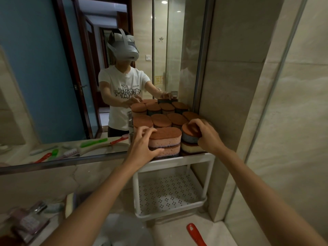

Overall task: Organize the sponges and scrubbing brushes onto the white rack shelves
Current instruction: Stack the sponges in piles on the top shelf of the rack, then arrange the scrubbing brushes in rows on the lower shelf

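Observation:
A white rack point(177, 161) stands against the mirror in the corner, its top shelf packed with several brown-topped sponges. My left hand point(142, 144) holds the front stack of pink sponges point(166, 139), fingers on top and thumb at the lower edge. My right hand point(204, 134) grips a grey sponge with a brown top point(190, 134) sitting on a yellow sponge point(190, 148) at the shelf's right front. The lower perforated shelf point(168, 192) holds nothing. A red brush handle point(196, 234) lies on the counter below the rack.
The mirror behind doubles the sponges and shows a person in a headset. Green and red brushes point(71, 151) appear at the mirror's lower edge. A sponge point(70, 205) and packets point(28, 224) lie on the counter at left. A tiled wall point(266, 121) closes the right.

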Demonstrator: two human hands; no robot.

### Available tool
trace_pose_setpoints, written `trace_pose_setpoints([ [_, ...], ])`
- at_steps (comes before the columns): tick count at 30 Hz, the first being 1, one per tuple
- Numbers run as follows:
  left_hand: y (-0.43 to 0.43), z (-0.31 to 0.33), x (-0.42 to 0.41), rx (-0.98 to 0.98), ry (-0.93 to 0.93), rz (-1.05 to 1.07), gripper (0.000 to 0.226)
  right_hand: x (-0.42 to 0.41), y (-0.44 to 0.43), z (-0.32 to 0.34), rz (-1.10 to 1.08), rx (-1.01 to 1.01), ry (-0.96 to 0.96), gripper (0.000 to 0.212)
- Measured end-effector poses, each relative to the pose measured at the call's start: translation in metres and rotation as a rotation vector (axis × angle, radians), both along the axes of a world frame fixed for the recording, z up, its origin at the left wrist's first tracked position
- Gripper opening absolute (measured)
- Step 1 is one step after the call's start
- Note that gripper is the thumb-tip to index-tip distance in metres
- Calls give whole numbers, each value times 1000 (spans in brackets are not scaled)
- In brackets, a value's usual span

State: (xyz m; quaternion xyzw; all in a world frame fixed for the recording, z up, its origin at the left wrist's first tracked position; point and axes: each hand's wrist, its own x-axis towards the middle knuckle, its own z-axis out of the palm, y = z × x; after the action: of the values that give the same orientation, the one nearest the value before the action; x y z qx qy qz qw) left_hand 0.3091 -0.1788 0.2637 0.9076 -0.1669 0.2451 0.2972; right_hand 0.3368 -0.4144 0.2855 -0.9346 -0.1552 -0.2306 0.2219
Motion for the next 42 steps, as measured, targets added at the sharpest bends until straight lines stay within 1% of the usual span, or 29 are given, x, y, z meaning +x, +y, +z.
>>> trace_pose_setpoints([
  [6,-5,-5,1,-41,-39,14,59,-6,3,-11,-117,-75,-33,59],
  [10,-7,-6,1,-53,-40,34,58,-7,-1,-17,-76,-45,86,70],
  [14,-8,-5,1,-59,-27,42,59,-5,-6,-15,-61,-97,151,75],
  [18,-12,-4,0,-50,-8,65,59,-6,-2,-19,-138,-203,119,73],
  [21,-12,-3,-2,-40,0,72,59,-8,0,-18,-157,-214,114,72],
  [26,-13,-2,-5,-46,2,75,57,-11,4,-14,-201,-170,106,52],
  [30,-15,1,-8,-33,16,95,57,-15,12,-16,-218,-177,53,52],
  [32,-16,5,-11,-42,-1,113,55,-21,16,-16,-178,-159,-54,54],
  [35,-17,12,-22,-83,-108,130,46,-37,26,-19,-72,-100,-228,50],
  [38,-20,15,-40,-123,-196,117,33,-62,43,-33,64,33,-326,41],
  [40,-23,10,-57,-157,-205,102,25,-79,57,-48,100,99,-342,41],
  [42,-23,-6,-75,-181,-206,105,19,-97,68,-71,118,125,-284,41],
])
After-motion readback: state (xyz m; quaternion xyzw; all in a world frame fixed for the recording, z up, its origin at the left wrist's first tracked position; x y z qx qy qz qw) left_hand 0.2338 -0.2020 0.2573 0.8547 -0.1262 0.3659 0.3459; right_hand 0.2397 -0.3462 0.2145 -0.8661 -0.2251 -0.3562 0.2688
